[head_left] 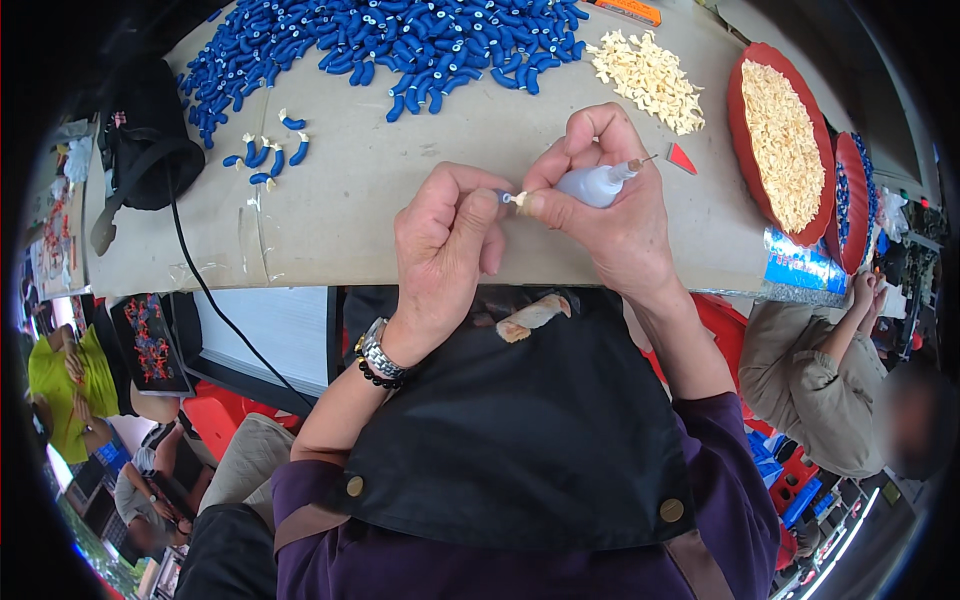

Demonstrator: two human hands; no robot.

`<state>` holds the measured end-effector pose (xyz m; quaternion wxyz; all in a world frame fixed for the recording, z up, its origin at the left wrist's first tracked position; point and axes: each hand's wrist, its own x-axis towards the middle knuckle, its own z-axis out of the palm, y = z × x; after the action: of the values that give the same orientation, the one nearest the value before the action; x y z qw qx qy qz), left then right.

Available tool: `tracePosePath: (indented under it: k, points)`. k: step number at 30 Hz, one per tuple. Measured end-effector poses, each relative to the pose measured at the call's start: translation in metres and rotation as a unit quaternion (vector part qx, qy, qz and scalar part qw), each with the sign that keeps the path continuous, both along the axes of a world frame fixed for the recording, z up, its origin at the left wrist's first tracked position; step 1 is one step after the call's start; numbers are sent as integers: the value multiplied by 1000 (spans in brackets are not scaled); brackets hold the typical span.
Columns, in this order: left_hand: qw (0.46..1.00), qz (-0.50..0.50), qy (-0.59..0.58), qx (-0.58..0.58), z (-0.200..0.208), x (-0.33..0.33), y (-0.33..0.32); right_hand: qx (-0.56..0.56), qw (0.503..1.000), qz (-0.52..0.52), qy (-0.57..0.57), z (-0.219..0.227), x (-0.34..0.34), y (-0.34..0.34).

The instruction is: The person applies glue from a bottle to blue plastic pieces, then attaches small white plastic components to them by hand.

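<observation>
Above the near edge of the table my two hands meet. My left hand point(440, 235) is closed, its thumb and forefinger pinching a small blue curved piece point(504, 197), mostly hidden by the fingers. Facing it, my right hand point(625, 225) pinches a tiny cream piece point(519, 200) that touches the blue one's end. A translucent squeeze bottle point(588, 186) with a thin needle tip lies tucked in the same right hand, needle pointing up and right. Several blue pieces with cream ends point(262, 157) lie at the left of the table.
A big heap of blue curved pieces point(400, 45) covers the far table point(340, 190). Loose cream pieces point(648, 78) lie at the far right, beside a red scalloped tray point(741, 125) full of more. A black lamp-like object point(150, 140) with a cable stands left. Other people sit at both sides.
</observation>
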<state>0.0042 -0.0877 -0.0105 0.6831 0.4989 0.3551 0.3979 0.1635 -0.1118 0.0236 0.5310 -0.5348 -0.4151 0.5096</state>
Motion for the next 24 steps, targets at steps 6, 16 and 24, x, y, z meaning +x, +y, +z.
tracePosePath:
  k: [6,16,24]
  points:
    - [999,-3,-32,-12,-2,-2,0,-19,1000,-4,22,-3,-1,0]
    - [997,-18,-71,-9,-3,-4,2,-38,996,-2,78,-4,0,1]
    - [997,-9,-72,21,-5,-4,1,-54,991,12,118,-4,3,1]
